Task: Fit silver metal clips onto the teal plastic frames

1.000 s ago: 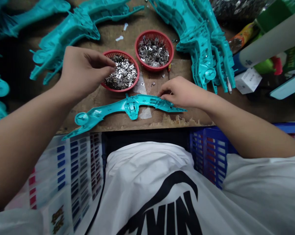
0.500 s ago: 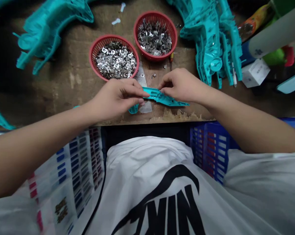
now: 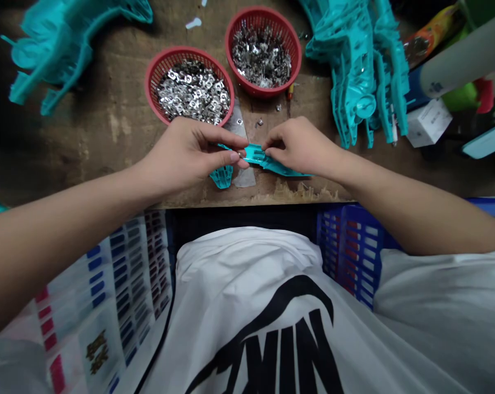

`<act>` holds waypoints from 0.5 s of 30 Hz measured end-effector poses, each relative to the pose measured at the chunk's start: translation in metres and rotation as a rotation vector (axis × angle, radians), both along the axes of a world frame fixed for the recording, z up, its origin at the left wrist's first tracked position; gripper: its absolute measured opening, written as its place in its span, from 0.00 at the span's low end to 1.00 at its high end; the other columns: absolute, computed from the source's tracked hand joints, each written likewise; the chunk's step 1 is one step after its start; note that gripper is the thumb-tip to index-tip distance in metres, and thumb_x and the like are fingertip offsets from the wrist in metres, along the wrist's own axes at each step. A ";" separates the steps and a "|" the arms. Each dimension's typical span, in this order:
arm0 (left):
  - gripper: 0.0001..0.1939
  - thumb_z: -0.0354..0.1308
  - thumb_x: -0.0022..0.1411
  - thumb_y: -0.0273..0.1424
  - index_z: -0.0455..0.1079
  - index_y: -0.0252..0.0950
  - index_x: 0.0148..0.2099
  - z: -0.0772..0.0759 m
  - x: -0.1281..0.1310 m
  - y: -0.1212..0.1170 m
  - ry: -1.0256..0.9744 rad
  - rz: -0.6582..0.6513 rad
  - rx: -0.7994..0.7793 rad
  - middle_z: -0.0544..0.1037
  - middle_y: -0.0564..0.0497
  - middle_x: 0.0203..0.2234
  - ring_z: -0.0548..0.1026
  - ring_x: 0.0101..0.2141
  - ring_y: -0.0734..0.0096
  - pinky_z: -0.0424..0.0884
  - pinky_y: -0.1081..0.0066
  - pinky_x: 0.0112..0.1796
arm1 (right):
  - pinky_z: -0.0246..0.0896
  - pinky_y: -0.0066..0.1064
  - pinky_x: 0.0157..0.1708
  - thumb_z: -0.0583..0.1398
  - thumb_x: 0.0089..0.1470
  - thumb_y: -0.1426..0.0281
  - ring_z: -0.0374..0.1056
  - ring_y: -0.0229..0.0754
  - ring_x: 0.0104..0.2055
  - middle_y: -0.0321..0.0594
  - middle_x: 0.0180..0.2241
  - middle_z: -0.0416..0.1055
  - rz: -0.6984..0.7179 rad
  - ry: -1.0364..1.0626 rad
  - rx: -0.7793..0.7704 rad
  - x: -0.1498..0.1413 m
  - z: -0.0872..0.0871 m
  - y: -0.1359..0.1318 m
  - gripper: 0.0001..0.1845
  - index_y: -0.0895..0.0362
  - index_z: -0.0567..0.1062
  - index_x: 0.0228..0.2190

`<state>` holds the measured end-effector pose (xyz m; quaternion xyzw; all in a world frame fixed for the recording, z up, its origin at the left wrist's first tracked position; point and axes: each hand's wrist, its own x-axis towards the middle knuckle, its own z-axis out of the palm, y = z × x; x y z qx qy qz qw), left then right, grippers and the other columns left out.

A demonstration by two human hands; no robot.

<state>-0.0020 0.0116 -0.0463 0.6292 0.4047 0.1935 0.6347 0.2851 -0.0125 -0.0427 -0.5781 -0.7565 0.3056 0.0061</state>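
A: What are the hands doing?

B: The left hand (image 3: 185, 156) and the right hand (image 3: 300, 146) are both closed on a long blue-green plastic piece (image 3: 258, 155). Their fingers pinch it from each side, and the hands almost touch.

A: Where is the piece?

B: It's over a clear sheet (image 3: 244, 178), near the front of the wooden bench (image 3: 108, 142).

A: Are there any containers?

B: Yes, two round red baskets. The near basket (image 3: 148, 76) sits just past the left hand, and the far basket (image 3: 299, 54) is beside it. Both are full of small shiny metal bits (image 3: 192, 93).

A: Is there room to move?

B: A little. The rough front edge of the bench (image 3: 297, 192) is just below the hands. A heap of blue-green pieces (image 3: 356, 71) is near the right hand, and another heap (image 3: 62, 49) is farther off on the left.

A: Can you read anything?

B: The white shirt (image 3: 247, 306) has big black letters and a curved mark, but its folds make the word hard to read.
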 end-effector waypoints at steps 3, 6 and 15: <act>0.16 0.84 0.70 0.39 0.96 0.38 0.55 -0.002 0.001 0.001 0.034 0.010 0.036 0.96 0.45 0.41 0.97 0.48 0.44 0.98 0.49 0.57 | 0.84 0.54 0.62 0.72 0.76 0.67 0.91 0.64 0.54 0.53 0.52 0.96 -0.014 0.005 0.015 0.001 0.002 0.000 0.14 0.55 0.98 0.55; 0.16 0.83 0.71 0.40 0.97 0.39 0.56 -0.003 0.001 0.002 0.097 0.035 0.077 0.96 0.46 0.41 0.96 0.50 0.43 0.97 0.50 0.56 | 0.84 0.54 0.61 0.71 0.77 0.67 0.90 0.63 0.53 0.52 0.50 0.95 -0.014 0.027 0.027 0.002 0.000 0.000 0.14 0.55 0.98 0.54; 0.11 0.84 0.64 0.36 0.96 0.43 0.48 -0.004 0.001 0.002 0.113 0.112 0.056 0.95 0.49 0.40 0.95 0.48 0.47 0.96 0.56 0.52 | 0.83 0.51 0.60 0.72 0.76 0.67 0.90 0.62 0.53 0.52 0.47 0.95 0.015 -0.014 0.048 -0.001 -0.004 -0.001 0.14 0.56 0.98 0.54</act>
